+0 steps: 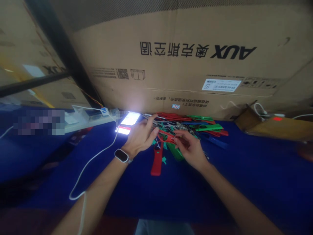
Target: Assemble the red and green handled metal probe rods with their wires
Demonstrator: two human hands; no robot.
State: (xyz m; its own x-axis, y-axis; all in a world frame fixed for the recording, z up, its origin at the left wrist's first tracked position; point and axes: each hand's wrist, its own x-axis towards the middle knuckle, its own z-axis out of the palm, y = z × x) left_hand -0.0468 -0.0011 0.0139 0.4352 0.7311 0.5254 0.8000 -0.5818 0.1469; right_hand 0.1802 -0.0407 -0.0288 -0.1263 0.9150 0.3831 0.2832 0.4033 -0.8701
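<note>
On the blue cloth [244, 176] lies a pile of red, green and blue strap-like pieces [195, 125] mixed with small metal parts. My left hand [140, 137], with a watch on its wrist, hovers at the pile's left edge, fingers pinched near a red piece [166, 135]. My right hand [190, 147] faces it, fingers curled and pinching the other end of that same red piece. A longer red strap [156, 160] and a green one [175, 152] lie just below both hands.
A lit phone [128, 122] lies left of the pile, with a white cable [93, 160] looping toward me. A large AUX cardboard box [195, 58] walls off the back. A smaller cardboard box [269, 125] sits at right, a power strip [90, 120] at left.
</note>
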